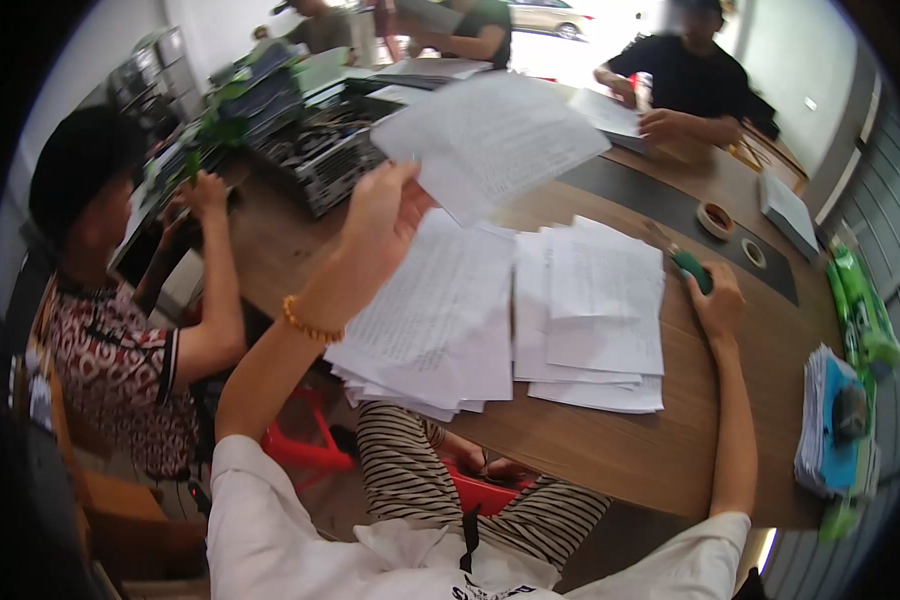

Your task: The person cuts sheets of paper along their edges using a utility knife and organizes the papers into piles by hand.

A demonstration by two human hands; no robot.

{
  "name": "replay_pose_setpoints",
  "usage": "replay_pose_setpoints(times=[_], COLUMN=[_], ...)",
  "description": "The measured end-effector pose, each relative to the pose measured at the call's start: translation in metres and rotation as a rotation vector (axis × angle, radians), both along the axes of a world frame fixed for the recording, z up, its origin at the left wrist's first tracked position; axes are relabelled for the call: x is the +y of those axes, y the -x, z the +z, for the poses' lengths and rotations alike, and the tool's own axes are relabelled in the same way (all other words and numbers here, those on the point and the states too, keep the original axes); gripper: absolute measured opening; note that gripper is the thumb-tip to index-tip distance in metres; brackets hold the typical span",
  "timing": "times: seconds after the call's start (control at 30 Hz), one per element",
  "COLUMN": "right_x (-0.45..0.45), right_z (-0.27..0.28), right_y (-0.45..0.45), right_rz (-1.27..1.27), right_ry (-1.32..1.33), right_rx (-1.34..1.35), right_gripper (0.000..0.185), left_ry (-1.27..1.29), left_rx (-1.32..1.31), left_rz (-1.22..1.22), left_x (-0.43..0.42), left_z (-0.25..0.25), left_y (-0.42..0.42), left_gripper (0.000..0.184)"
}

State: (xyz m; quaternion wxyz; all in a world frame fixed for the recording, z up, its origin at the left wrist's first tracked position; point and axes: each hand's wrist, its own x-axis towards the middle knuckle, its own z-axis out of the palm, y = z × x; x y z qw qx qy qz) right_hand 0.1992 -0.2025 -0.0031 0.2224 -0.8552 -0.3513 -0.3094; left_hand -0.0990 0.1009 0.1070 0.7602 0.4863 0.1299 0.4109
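Note:
My left hand (382, 222), with an orange bead bracelet at the wrist, holds a printed sheet (495, 135) by its lower left corner, raised above the table. Below it lies a spread stack of printed papers (425, 310). Right beside that stack is a second pile of papers (600, 310), some sheets offset. My right hand (718, 300) rests on the table to the right of this pile, its fingers wrapped round a green-handled tool (690, 270) whose tip points up and left.
Two tape rolls (715, 220) (754, 253) lie beyond my right hand. An open computer case (320, 150) stands at the back left. Papers with a blue item (842, 410) and green packets (860, 305) are at the right edge. A co-worker (120, 290) sits at left; others sit across.

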Motion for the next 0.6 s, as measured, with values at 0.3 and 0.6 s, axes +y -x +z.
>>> replay_pose_setpoints(times=[0.3, 0.6], right_x=[-0.029, -0.131], right_z=[0.022, 0.092], right_y=[0.029, 0.202], right_rz=[-0.062, -0.078], right_ry=[-0.144, -0.045], right_rx=[-0.01, 0.078], right_gripper=[0.024, 0.024], left_ry=[0.432, -1.363], left_rx=[0.392, 0.845], left_rz=[-0.465, -1.212], left_x=[-0.107, -0.12], left_z=[-0.062, 0.044], left_y=[-0.024, -0.009], left_gripper=[0.031, 0.045])
